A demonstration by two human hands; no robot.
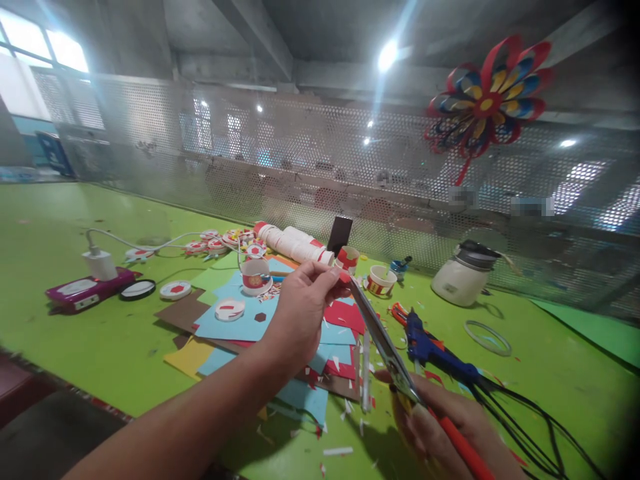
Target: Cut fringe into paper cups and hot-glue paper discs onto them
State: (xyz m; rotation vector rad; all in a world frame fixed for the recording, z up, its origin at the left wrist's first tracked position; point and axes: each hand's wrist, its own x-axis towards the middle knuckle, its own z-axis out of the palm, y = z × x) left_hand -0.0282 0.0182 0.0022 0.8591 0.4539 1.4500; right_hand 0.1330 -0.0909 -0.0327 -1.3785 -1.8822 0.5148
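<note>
so my left hand has its fingers pinched tight on a small red paper piece, held over the lime green desk between its near and far edges. right hand's fingers are curled round red-handled silver metal scissors.

The scissors are coloured silver at the blades and red at the handle, the small scrap plain red. Lime green is shown by the tabletop — light blue, brown, yellow and red by the paper sheets — and dark blue by the glue gun. Red, blue and yellow are shared among the loops of the flower ornament, and the grey screen is patterned with round holes.
</note>
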